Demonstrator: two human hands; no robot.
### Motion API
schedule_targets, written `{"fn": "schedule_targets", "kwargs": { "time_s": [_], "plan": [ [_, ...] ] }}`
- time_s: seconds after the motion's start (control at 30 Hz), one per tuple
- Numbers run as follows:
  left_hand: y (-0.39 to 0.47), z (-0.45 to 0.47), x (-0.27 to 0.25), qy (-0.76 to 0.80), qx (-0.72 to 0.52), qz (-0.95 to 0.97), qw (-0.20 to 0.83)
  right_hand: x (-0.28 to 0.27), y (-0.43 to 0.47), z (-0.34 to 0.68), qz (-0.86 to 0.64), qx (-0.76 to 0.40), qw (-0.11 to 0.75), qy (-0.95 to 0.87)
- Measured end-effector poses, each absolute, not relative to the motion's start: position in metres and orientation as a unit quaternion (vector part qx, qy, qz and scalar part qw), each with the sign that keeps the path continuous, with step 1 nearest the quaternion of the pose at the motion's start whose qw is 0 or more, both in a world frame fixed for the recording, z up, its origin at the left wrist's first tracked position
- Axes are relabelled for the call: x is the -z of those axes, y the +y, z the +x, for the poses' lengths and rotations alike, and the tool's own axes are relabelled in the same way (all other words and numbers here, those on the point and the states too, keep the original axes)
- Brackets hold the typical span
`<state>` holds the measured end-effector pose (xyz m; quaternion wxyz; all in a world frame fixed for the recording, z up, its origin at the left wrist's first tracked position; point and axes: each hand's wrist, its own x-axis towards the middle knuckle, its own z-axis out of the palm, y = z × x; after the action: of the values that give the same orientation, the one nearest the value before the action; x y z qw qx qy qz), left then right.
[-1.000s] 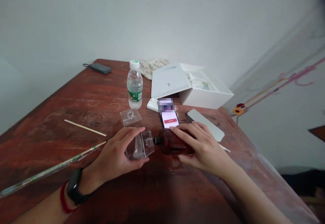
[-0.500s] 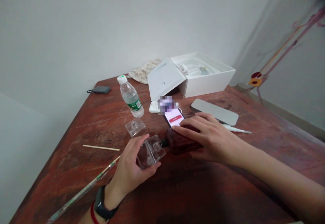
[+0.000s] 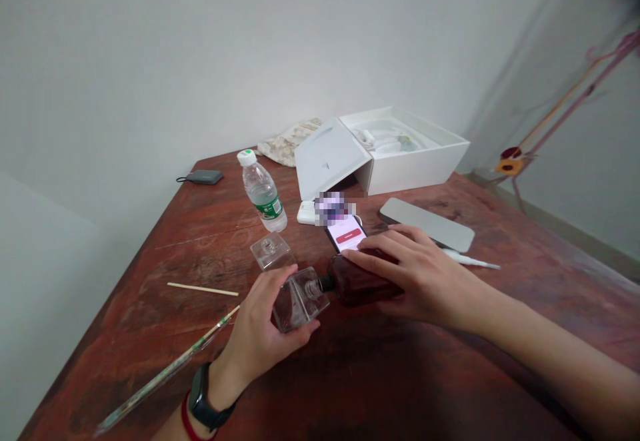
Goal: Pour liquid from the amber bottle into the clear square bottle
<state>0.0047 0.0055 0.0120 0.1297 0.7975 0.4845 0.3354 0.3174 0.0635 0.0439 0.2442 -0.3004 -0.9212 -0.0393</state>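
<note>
Table (image 3: 400, 388) carries a water bottle (image 3: 263, 191), clear cap (image 3: 271, 252), phone (image 3: 347, 233), white box (image 3: 395, 151), grey slab (image 3: 427, 224) and two sticks. Left hand (image 3: 260, 331) grasps the clear square bottle (image 3: 299, 298), lying on its side; right hand (image 3: 420, 274) clasps the brown bottle (image 3: 363, 282), necks meeting between them. The fingers hide most of the brown bottle; the contents are indistinct.

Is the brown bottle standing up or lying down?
Lying down. The brown bottle rests sideways on the table under the right hand, neck toward the clear bottle.
</note>
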Motion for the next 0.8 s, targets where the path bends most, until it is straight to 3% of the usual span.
{"fn": "schedule_targets", "kwargs": {
  "time_s": [0.8],
  "plan": [
    [0.0071, 0.0036, -0.0099, 0.482, -0.337, 0.798, 0.134, -0.0452, 0.0628, 0.3172, -0.301, 0.046, 0.232, -0.924]
  ]
}}
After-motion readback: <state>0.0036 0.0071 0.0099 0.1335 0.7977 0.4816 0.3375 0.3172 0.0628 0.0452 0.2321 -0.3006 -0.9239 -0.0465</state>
